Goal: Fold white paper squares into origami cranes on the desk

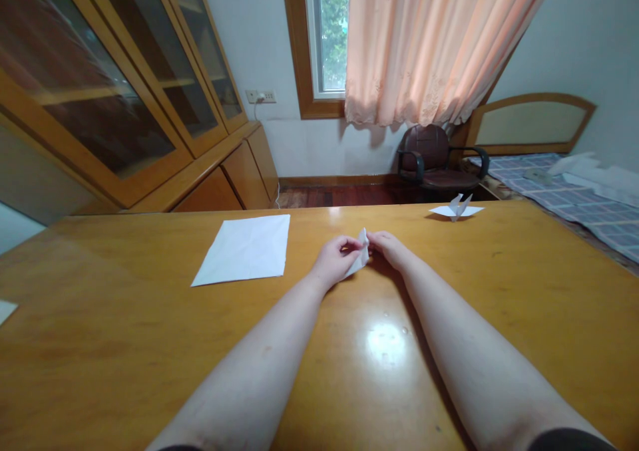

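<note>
Both my hands meet over the middle of a glossy wooden table point(150, 344). My left hand point(333, 258) and my right hand point(392, 246) each pinch a small folded white paper point(361, 257) between fingertips, holding it just above the tabletop. The paper stands up between the two hands and is partly hidden by my fingers. A flat white sheet point(247, 249) lies on the table to the left of my left hand. A finished folded paper figure point(456, 207) rests near the table's far right edge.
A wooden cabinet with glass doors point(124, 85) runs along the left wall. Beyond the table stand a dark armchair point(434, 161), a window with a peach curtain point(424, 45), and a bed point(574, 191) at right. A white paper corner point(6, 310) shows at the left edge.
</note>
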